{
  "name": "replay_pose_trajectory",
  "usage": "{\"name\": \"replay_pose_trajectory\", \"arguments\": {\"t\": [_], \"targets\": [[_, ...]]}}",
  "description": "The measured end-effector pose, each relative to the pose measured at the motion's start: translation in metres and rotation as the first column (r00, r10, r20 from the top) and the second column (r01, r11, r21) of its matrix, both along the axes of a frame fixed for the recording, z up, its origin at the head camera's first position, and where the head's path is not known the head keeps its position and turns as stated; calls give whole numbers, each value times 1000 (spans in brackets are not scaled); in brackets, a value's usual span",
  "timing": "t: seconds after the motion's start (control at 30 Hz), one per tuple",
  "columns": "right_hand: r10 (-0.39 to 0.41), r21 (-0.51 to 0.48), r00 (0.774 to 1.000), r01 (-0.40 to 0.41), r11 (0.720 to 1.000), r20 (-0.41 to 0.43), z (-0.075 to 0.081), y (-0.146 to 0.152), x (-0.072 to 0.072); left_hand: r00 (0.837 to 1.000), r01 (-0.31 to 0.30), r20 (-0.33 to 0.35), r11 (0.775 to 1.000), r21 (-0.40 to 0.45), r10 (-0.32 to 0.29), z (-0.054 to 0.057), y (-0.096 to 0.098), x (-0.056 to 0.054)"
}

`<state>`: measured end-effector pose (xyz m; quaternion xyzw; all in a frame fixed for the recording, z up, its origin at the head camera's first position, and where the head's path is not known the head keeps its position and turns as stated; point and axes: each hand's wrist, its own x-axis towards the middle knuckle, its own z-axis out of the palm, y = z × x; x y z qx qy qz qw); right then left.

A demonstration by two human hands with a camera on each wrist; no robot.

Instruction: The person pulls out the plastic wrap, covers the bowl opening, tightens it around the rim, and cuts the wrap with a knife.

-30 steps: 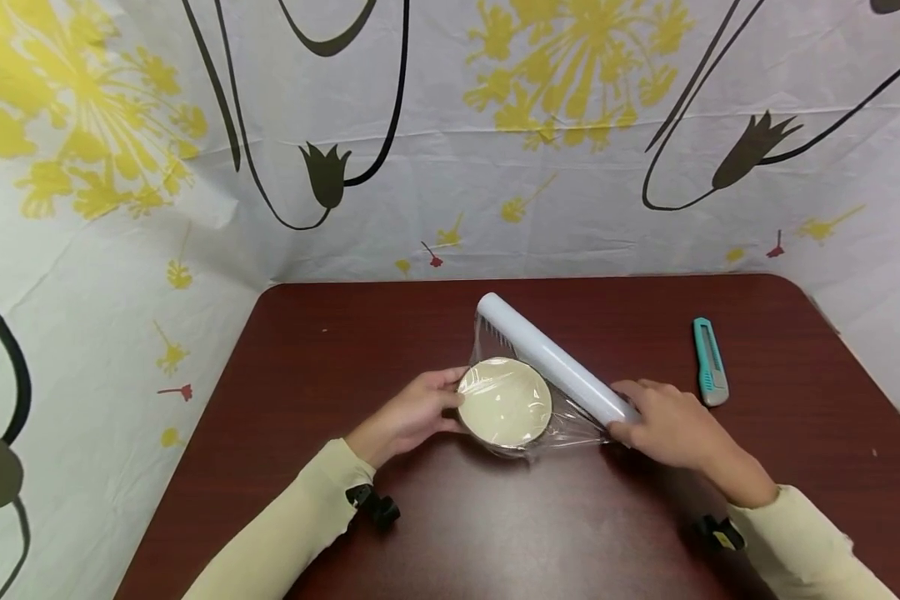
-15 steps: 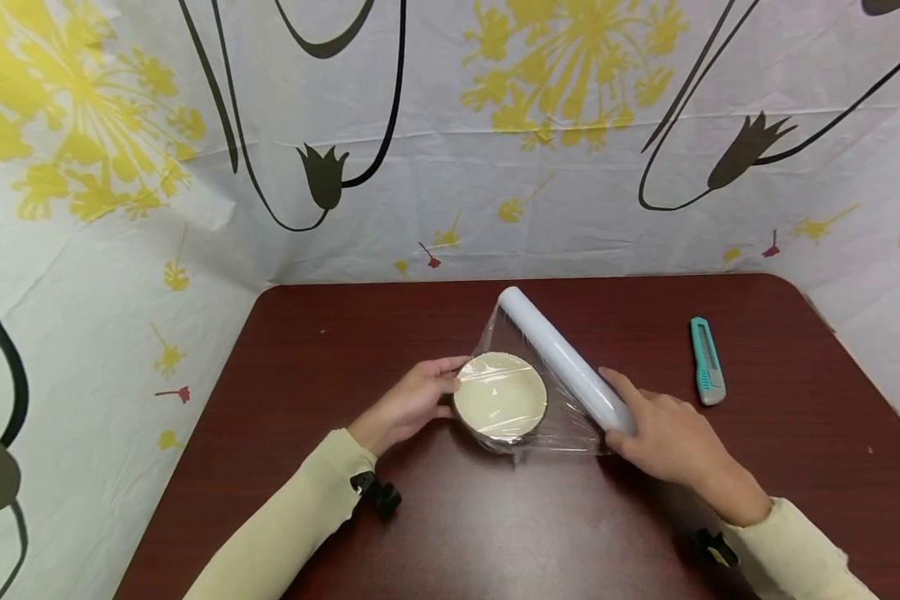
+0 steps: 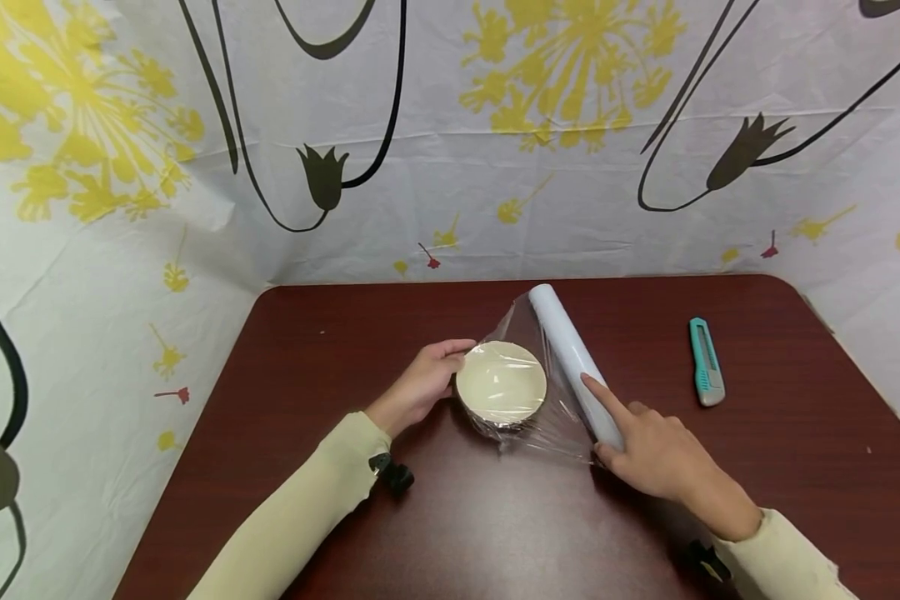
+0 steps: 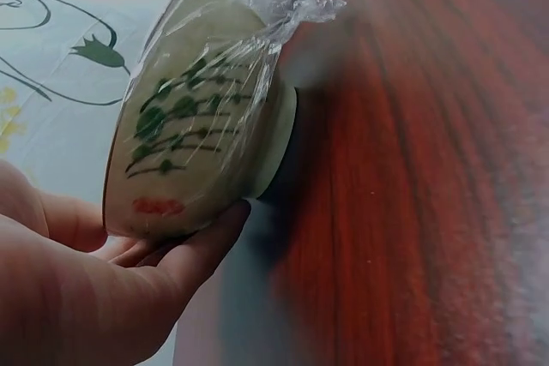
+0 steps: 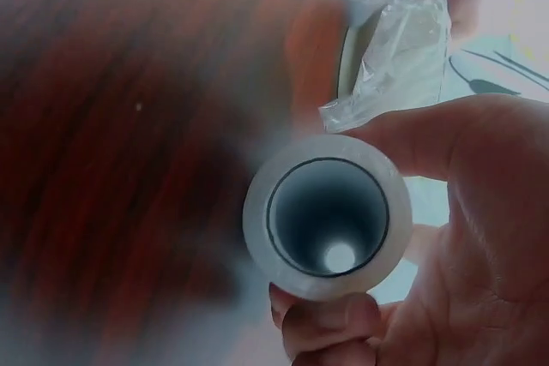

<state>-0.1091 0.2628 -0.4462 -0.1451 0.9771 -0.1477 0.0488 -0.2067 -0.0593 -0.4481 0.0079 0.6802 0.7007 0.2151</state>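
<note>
A cream bowl [image 3: 502, 383] with cling film over its mouth is held by my left hand [image 3: 422, 385], thumb near the rim and fingers under the side. In the left wrist view the bowl [image 4: 193, 117] shows painted green leaves and a red mark, with film bunched near its foot. My right hand [image 3: 663, 457] grips the near end of a white cling film roll [image 3: 567, 346], index finger stretched along it. From the right wrist, the hollow core of the roll [image 5: 259, 203] faces the camera. A clear sheet of film [image 3: 560, 427] spans from roll to bowl.
A teal box cutter [image 3: 707, 362] lies on the dark red-brown table [image 3: 345, 333], right of the roll. A white cloth [image 3: 435, 108] with flower prints hangs behind the table and along its left side.
The roll has swung to a steeper angle, its far end shifting right. My right index finger has extended along it. The bowl and left hand have moved slightly away from me.
</note>
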Motion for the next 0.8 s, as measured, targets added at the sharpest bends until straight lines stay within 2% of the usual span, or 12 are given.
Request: {"name": "replay_pose_trajectory", "arguments": {"t": [0.33,0.53,0.8], "targets": [[-24,-42,1000,24,999,20,-1,-9,5,997,-79,12,997,-12,79,-2,9,-17],[-48,-29,998,49,998,42,0,-14,8,995,-97,-2,995,-26,97,-3,12,-25],[-31,-17,999,31,999,7,1,-17,9,992,-121,-23,993,-7,121,-6,15,-32]]}}
